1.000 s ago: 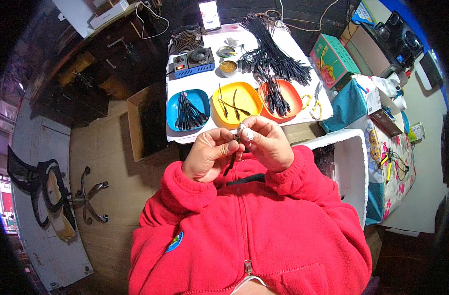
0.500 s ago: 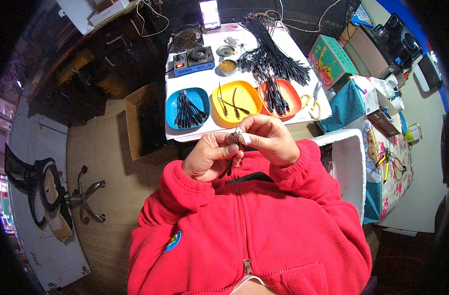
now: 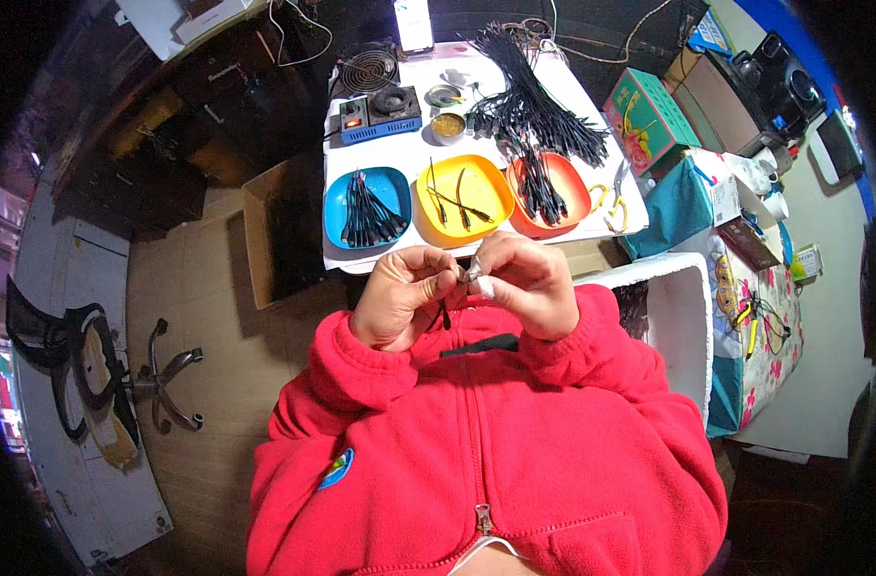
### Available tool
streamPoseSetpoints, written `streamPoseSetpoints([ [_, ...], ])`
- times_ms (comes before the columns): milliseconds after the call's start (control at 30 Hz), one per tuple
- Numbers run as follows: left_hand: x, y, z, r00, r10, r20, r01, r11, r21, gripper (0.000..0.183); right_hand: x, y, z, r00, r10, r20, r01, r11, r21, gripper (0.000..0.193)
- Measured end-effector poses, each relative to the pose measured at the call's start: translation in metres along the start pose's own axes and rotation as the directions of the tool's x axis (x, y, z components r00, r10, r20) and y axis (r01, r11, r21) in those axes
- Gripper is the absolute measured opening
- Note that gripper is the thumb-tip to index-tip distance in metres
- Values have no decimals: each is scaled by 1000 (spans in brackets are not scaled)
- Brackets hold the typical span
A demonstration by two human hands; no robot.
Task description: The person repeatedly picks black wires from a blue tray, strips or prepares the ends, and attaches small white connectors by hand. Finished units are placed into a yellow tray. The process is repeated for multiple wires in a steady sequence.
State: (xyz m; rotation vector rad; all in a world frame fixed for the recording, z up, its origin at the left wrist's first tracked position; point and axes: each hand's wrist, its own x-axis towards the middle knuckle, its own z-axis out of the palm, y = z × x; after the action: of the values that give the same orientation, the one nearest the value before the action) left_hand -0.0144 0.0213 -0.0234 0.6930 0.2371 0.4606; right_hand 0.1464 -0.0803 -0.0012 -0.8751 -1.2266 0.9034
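Close to my chest, my left hand [image 3: 399, 296] is closed in a pinch around a short black cable [image 3: 445, 316], whose lower part hangs below the fingers. Thumb and forefinger of my right hand [image 3: 532, 286] meet the left fingertips at the cable's upper end; white wraps cover some right fingertips. What lies exactly between the fingertips is too small to make out. Beyond the hands stand a blue tray [image 3: 336, 223] with a bundle of short black cables [image 3: 371, 213], a yellow tray [image 3: 495, 182] with several cables, and an orange tray [image 3: 577, 197] with more.
A large heap of black cables [image 3: 534, 96] covers the table's back right. Yellow-handled scissors [image 3: 612, 204] lie at the right edge. A blue heating device [image 3: 380, 127] and a small tin [image 3: 447, 129] stand back left. A white foam box [image 3: 683, 317] is right of me.
My hands have shifted slightly, and the right fingers have turned and lifted a little at the cable's end. The left hand keeps its pinch. The trays have not been disturbed.
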Motion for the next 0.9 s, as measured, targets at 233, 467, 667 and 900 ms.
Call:
streamPoseSetpoints([
  [233, 0, 5, -6, 966, -211, 146, 213, 977, 1, 16, 1, 3, 2, 945, 325, 42, -298, 799, 523, 13],
  [467, 0, 9, -5, 953, -253, 169, 263, 964, -39, 14, 7, -5, 0, 945, 326, 38, -317, 879, 356, 11],
  [667, -1, 6, -1, 992, -94, 90, 100, 993, -68, 18, 5, -5, 10, 928, 372, -25, -296, 776, 556, 13],
  [900, -2, 11, -3, 974, -178, 143, 186, 982, -42, 15, 14, -8, 5, 909, 396, 131, -404, 759, 510, 16],
])
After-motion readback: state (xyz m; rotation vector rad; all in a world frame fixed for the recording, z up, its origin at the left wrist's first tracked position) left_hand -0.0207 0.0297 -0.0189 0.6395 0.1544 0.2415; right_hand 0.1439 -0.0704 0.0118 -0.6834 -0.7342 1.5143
